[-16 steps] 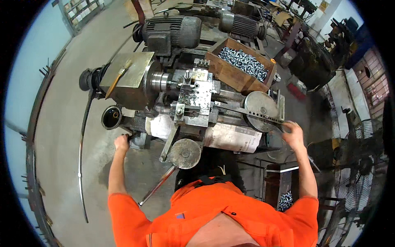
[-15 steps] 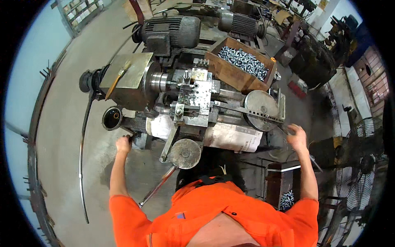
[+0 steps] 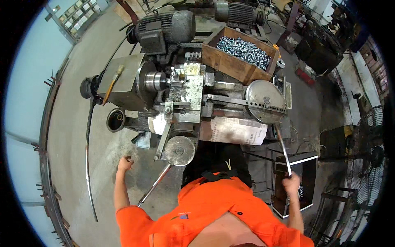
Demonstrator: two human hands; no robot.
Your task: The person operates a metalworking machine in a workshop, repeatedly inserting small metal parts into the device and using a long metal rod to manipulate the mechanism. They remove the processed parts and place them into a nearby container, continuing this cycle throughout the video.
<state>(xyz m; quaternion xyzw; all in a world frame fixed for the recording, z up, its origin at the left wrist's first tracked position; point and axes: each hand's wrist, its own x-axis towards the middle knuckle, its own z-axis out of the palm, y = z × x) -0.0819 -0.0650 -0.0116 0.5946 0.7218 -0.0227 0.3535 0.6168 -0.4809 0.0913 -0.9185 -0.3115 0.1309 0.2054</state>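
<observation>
At the right, my right hand (image 3: 291, 184) is wrapped round the end of a metal lever (image 3: 284, 148). That lever runs up to a round steel disc (image 3: 265, 99), from which a flat bar with a row of holes (image 3: 242, 101) reaches to the lathe's tool slide (image 3: 187, 92). My left hand (image 3: 126, 163) is in the air at the left, apart from the machine, with curled fingers. A small dark thing seems to be at its fingertips, too small to name. Near it, below the spindle, is a small grey box (image 3: 144, 140). The chuck (image 3: 155, 81) faces the slide.
A wooden box of shiny metal parts (image 3: 242, 53) stands behind the slide. Another bin (image 3: 282, 197) is under my right arm. A smaller disc (image 3: 179, 150) with a red-and-silver lever (image 3: 154, 185) juts toward me. A brush (image 3: 113, 84) lies on the headstock; a motor (image 3: 164, 33) stands behind.
My right hand has pulled the lever down toward me, and the disc has turned. My left hand has drawn back from beside the grey box toward me. The view has shifted slightly.
</observation>
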